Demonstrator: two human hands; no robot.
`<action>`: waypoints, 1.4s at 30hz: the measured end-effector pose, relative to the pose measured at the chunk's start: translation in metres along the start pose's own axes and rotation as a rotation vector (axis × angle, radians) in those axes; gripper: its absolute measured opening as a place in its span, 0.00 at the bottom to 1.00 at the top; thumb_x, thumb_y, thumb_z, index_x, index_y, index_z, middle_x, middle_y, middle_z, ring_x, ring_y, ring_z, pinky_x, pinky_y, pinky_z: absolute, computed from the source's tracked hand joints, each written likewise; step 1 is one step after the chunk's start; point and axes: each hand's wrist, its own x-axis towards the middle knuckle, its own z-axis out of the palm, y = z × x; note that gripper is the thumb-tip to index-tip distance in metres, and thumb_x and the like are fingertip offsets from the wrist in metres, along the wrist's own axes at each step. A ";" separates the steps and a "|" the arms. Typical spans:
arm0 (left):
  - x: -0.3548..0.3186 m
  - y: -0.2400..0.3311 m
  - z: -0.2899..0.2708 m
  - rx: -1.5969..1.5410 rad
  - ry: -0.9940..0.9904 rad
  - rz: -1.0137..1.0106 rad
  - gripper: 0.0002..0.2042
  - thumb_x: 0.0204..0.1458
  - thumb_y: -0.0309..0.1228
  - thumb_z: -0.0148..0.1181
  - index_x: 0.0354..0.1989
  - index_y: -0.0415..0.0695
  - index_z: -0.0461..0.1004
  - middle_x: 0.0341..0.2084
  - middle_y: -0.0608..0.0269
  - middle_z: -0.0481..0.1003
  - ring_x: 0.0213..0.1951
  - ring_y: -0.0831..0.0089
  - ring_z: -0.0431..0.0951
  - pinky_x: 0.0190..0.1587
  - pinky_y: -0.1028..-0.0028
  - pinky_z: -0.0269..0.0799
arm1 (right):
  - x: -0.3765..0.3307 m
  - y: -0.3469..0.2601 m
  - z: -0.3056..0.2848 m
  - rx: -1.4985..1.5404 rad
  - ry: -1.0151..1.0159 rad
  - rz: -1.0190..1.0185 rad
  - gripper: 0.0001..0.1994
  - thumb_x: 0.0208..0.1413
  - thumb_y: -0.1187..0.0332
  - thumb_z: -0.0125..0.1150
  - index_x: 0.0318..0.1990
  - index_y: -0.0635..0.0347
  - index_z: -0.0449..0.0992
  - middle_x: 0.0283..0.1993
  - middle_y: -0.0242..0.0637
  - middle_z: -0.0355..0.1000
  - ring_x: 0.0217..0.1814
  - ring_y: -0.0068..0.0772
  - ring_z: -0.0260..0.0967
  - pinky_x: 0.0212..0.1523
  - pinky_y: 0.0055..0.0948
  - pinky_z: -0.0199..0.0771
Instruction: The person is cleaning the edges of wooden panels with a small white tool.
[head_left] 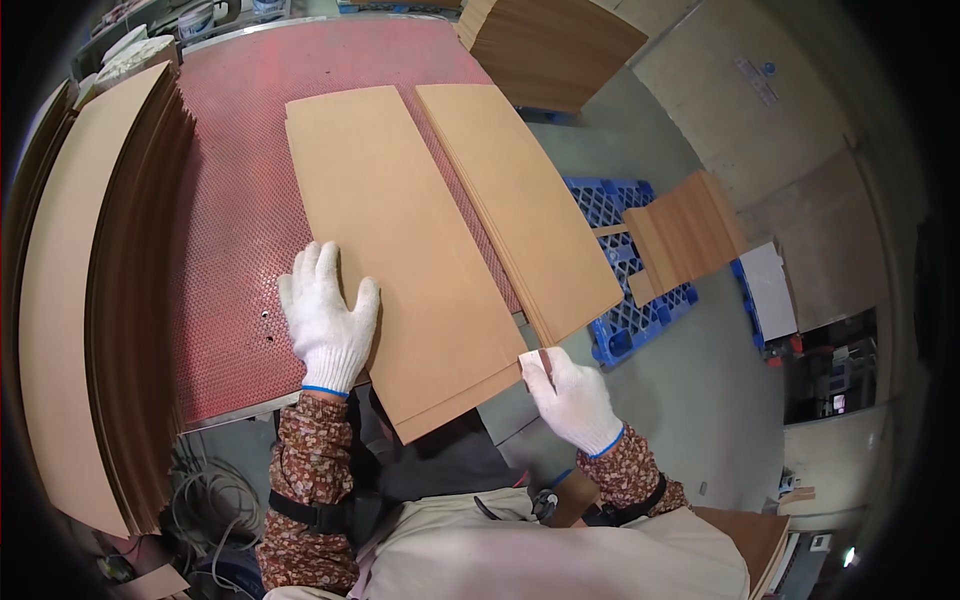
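Tall panel stack (pixel 62 270) stands left of your left hand (pixel 328 322), fingers spread wide, gripping nothing, laid along left edge of wide panel (pixel 415 250). Your right hand (pixel 577 402) curls, pinching slim brown piece (pixel 546 362) beside panel's near corner; narrower panel pile (pixel 530 210) just beyond.

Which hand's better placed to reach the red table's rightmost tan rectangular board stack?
Probably the right white-gloved hand, at that stack's near corner; the left hand is at the neighbouring tan stack's left edge.

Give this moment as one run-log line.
left hand: gloved, at left edge of wide tan board; right hand: gloved, by its near right corner, grip unclear; narrower tan stack: right of board; red table: under both
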 end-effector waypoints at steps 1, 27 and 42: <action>0.001 0.000 0.002 -0.009 -0.005 -0.027 0.29 0.55 0.35 0.68 0.64 0.36 0.72 0.64 0.45 0.73 0.68 0.47 0.70 0.74 0.48 0.58 | -0.003 -0.003 -0.002 -0.022 -0.021 0.000 0.11 0.73 0.61 0.61 0.48 0.59 0.80 0.30 0.44 0.81 0.30 0.49 0.83 0.27 0.44 0.80; -0.001 0.010 0.007 0.021 -0.002 -0.060 0.29 0.59 0.31 0.63 0.69 0.36 0.68 0.71 0.28 0.65 0.74 0.37 0.62 0.78 0.35 0.46 | 0.104 -0.018 0.027 -0.346 -0.034 -0.293 0.14 0.73 0.60 0.59 0.36 0.59 0.71 0.15 0.45 0.71 0.16 0.50 0.75 0.17 0.47 0.72; 0.005 0.023 -0.013 -0.066 -0.081 -0.142 0.31 0.55 0.26 0.65 0.70 0.37 0.68 0.72 0.28 0.64 0.75 0.36 0.62 0.78 0.34 0.45 | 0.396 -0.084 0.089 -0.345 -0.028 -0.243 0.19 0.74 0.57 0.49 0.47 0.66 0.77 0.39 0.59 0.84 0.43 0.65 0.84 0.45 0.60 0.83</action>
